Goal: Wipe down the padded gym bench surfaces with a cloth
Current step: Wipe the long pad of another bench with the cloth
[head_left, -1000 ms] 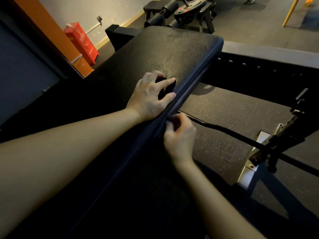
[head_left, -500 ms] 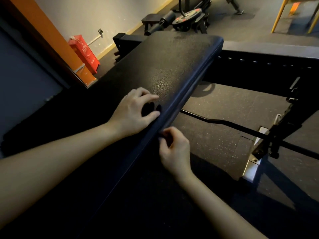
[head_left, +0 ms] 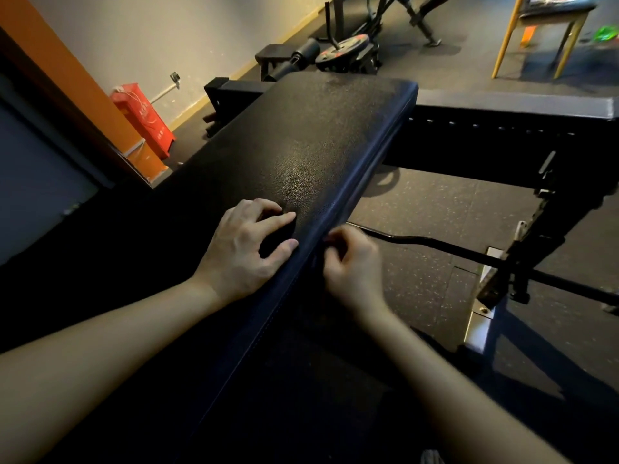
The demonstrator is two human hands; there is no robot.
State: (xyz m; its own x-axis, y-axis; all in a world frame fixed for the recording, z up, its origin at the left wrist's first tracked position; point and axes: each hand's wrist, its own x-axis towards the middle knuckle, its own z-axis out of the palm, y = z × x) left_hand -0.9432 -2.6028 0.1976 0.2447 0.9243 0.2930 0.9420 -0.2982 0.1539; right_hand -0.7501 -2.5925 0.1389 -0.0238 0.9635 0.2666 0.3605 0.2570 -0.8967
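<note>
Left hand [head_left: 244,249] clawed the dark cloth [head_left: 277,234] down on the pad [head_left: 301,145] for pressure. Right hand [head_left: 351,266] curled at its side edge, probably steadying it, but I couldn't tell if it pinched anything.

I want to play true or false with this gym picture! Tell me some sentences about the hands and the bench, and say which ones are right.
1. The left hand rests on top of the bench pad. True.
2. The right hand is up in the air, far from the bench pad. False: it is at the pad's side edge, with its fingers curled.
3. A red box stands by the wall. True.
4. The bench pad is bright white. False: it is black.
5. The left hand holds a dark cloth. True.
</note>
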